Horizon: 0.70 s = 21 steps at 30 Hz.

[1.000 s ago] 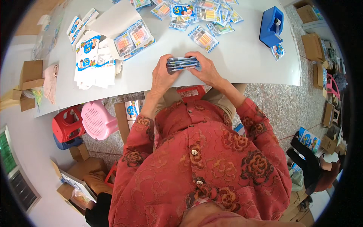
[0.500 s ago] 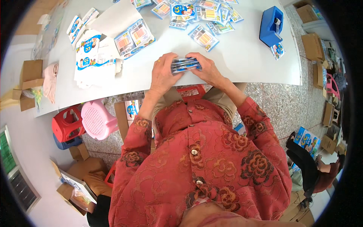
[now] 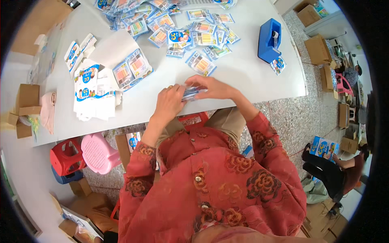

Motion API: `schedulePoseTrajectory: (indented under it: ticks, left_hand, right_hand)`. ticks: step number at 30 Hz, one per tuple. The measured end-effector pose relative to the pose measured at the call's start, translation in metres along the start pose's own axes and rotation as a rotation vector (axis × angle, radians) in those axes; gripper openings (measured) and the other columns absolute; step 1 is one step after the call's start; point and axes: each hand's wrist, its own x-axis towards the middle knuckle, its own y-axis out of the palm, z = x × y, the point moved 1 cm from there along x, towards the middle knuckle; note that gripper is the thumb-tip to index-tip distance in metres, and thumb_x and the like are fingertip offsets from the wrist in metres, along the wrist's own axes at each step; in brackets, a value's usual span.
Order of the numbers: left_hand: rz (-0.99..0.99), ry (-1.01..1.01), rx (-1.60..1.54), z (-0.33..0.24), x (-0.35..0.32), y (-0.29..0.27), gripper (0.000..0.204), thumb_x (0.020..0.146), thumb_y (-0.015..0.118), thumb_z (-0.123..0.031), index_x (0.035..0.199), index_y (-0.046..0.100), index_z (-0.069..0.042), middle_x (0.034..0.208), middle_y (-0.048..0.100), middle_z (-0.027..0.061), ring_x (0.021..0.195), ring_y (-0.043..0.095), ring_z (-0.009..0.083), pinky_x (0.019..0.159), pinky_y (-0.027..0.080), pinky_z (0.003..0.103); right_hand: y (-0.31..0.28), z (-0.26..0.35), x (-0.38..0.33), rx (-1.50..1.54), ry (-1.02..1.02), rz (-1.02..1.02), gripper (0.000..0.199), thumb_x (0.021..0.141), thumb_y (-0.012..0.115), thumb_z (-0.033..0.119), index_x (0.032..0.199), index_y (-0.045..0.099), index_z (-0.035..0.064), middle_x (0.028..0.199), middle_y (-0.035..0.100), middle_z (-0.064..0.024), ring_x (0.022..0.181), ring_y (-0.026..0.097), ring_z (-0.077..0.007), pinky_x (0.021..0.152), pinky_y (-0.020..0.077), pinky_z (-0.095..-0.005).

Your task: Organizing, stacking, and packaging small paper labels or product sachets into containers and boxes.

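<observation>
At the near edge of the white table [image 3: 235,90], a small stack of clear and blue packets [image 3: 190,94] stands between my hands. My left hand [image 3: 170,100] is closed round its left end, fingers together. My right hand [image 3: 214,88] bends over the right end, fingers on the far side and thumb on the near side. The hands partly hide the stack. Left of them, an open white and blue carton [image 3: 126,87] holds flat packets with coloured sticks inside. One loose packet [image 3: 201,63] lies just beyond my hands.
Many similar packets [image 3: 156,20] are heaped at the back. Flattened printed cartons [image 3: 95,106] are piled at the left. A blue tape dispenser [image 3: 267,44] stands at the right, a packet [image 3: 278,65] beside it. Stools [image 3: 97,154] are below left; another person [image 3: 348,166] is far right.
My right hand has shifted its grip, its fingers now reaching over the stack. The stack has tilted and is more covered. The whole view has shifted, showing more of the table's far side.
</observation>
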Motion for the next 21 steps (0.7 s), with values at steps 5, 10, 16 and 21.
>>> schedulePoseTrajectory:
  ticks: [5, 10, 16, 21]
  left_hand:
    - [0.049, -0.002, -0.070, 0.000, 0.000, 0.003, 0.029, 0.071, 0.072, -0.018, 0.094, 0.058, -0.006, 0.091, 0.060, 0.0097, 0.083, 0.060, 0.0284, 0.071, 0.049, 0.038]
    - [0.023, -0.025, -0.099, -0.002, -0.003, 0.006, 0.028, 0.071, 0.072, -0.016, 0.093, 0.058, -0.005, 0.090, 0.059, 0.0094, 0.083, 0.060, 0.0286, 0.071, 0.049, 0.038]
    - [-0.005, -0.028, -0.109, -0.001, -0.007, 0.007, 0.027, 0.071, 0.072, -0.015, 0.092, 0.057, -0.005, 0.089, 0.058, 0.0090, 0.083, 0.060, 0.0284, 0.071, 0.049, 0.038]
    - [-0.026, -0.028, -0.101, 0.001, -0.009, 0.008, 0.027, 0.071, 0.072, -0.015, 0.091, 0.057, -0.005, 0.088, 0.057, 0.0093, 0.083, 0.060, 0.0282, 0.071, 0.048, 0.038]
  right_hand:
    - [-0.039, -0.019, 0.014, -0.570, 0.090, -0.434, 0.051, 0.080, 0.065, 0.018, 0.126, 0.047, 0.0059, 0.120, 0.056, -0.0131, 0.105, 0.058, -0.0263, 0.085, 0.0486, -0.0377]
    - [-0.042, -0.029, 0.031, -1.028, 0.137, -0.650, 0.051, 0.074, 0.065, 0.022, 0.121, 0.051, 0.0076, 0.105, 0.061, -0.0165, 0.097, 0.059, -0.0351, 0.080, 0.0494, -0.0426]
    - [-0.056, -0.024, 0.045, -0.742, 0.430, -0.359, 0.035, 0.069, 0.069, 0.027, 0.094, 0.058, 0.0052, 0.089, 0.064, -0.0170, 0.088, 0.062, -0.0339, 0.076, 0.0493, -0.0417]
    - [-0.091, -0.012, 0.057, -0.573, 0.221, -0.309, 0.038, 0.072, 0.069, 0.035, 0.095, 0.061, 0.0055, 0.086, 0.066, -0.0150, 0.082, 0.063, -0.0322, 0.074, 0.0493, -0.0417]
